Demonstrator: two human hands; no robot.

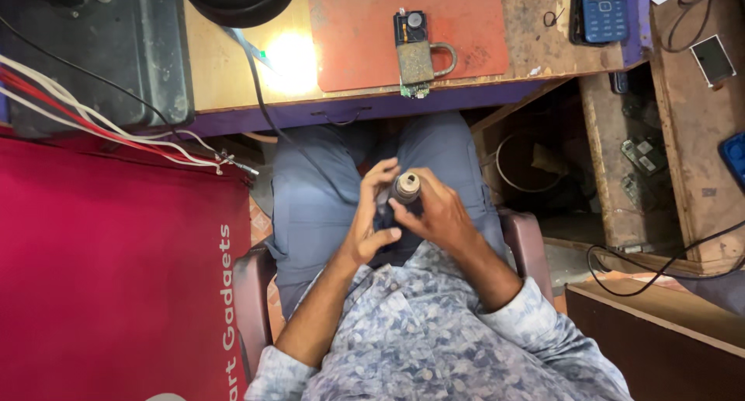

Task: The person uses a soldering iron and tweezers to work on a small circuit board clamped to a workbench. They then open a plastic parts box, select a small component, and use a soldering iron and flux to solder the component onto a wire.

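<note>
Both hands on a small dark cylindrical tool (404, 193) held over the lap, below the wooden bench (233, 75).

Left hand (371, 218) curls fingers around its body; right hand (434, 215) pinches near the pale round tip, possibly a nozzle, the view being poor. Risk: an unsupported grip over fabric could slip and drop it floorward. On the bench above: matte orange mat (466, 28), bare circuit board (415, 55).
</note>
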